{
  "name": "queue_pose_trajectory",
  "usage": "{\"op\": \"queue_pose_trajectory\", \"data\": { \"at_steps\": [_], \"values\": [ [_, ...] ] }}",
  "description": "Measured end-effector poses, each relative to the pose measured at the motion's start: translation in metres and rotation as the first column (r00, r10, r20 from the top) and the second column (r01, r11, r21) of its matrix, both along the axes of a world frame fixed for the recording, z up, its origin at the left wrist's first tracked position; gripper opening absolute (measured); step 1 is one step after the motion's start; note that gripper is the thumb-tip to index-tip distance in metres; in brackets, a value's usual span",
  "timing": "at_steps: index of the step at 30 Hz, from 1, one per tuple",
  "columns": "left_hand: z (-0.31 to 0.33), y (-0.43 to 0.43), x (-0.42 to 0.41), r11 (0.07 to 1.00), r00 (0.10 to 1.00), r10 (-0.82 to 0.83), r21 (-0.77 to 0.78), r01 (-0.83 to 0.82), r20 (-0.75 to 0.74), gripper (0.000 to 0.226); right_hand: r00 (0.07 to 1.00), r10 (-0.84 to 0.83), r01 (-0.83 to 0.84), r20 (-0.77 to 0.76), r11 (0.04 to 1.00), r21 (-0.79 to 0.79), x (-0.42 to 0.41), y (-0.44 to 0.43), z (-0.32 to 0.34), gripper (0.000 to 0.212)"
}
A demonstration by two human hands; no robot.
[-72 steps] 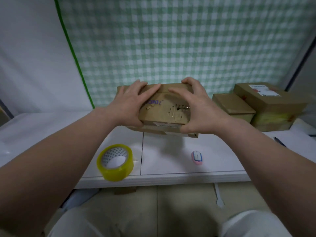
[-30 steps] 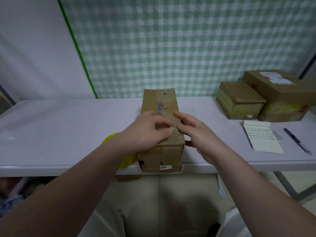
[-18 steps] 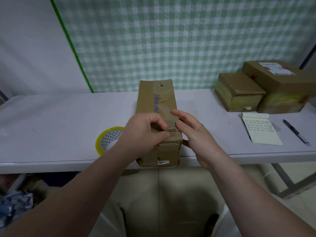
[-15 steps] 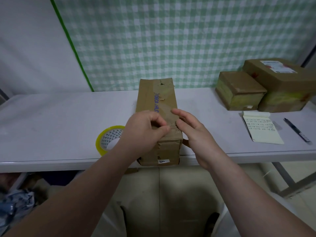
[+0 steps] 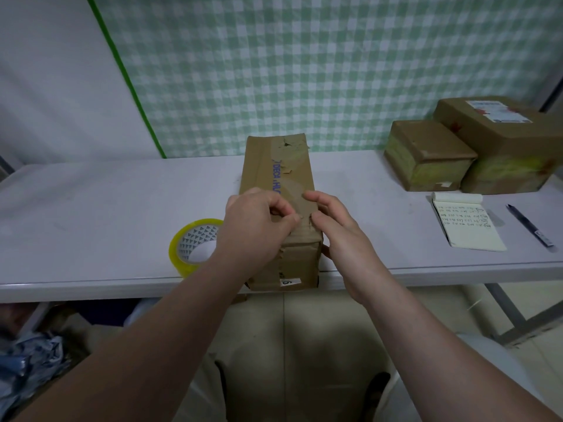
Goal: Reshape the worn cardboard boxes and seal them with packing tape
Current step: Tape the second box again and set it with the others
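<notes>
A long, worn cardboard box point(image 5: 275, 166) lies lengthwise on the white table point(image 5: 91, 208), its near end at the front edge. Torn old tape runs along its top seam. My left hand point(image 5: 253, 229) is over the near part of the top, with fingers curled and fingertips pinching at the torn tape. My right hand point(image 5: 341, 239) rests its fingers on the top by the right edge, thumb against the box's right side. A yellow roll of packing tape point(image 5: 182, 248) lies flat just left of the box, partly behind my left wrist.
Two more cardboard boxes, a small one point(image 5: 426, 153) and a larger labelled one point(image 5: 502, 138), stand at the back right. An open notepad point(image 5: 466, 223) and a pen point(image 5: 530, 225) lie in front of them. Crumpled blue material point(image 5: 24, 360) sits under the table at left.
The box, held up in both hands before, now lies lengthwise on the table. In the last half second my left fingers keep picking at the top tape; the right hand stays beside them.
</notes>
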State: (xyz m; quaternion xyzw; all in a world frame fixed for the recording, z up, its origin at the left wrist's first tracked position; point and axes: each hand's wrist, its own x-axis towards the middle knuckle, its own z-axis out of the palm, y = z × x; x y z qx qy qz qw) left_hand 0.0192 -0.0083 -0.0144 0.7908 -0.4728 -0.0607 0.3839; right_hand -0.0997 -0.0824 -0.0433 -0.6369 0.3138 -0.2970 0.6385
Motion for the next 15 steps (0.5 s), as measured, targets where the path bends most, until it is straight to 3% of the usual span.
{"op": "queue_pose_trajectory", "data": {
  "at_steps": [15],
  "values": [
    [-0.0073, -0.0033, 0.0048, 0.999, 0.999, 0.015, -0.030, -0.013, 0.043, 0.024, 0.997, -0.053, 0.046, -0.047, 0.990, -0.134, 0.0056, 0.0041, -0.0060, 0.035]
  ]
}}
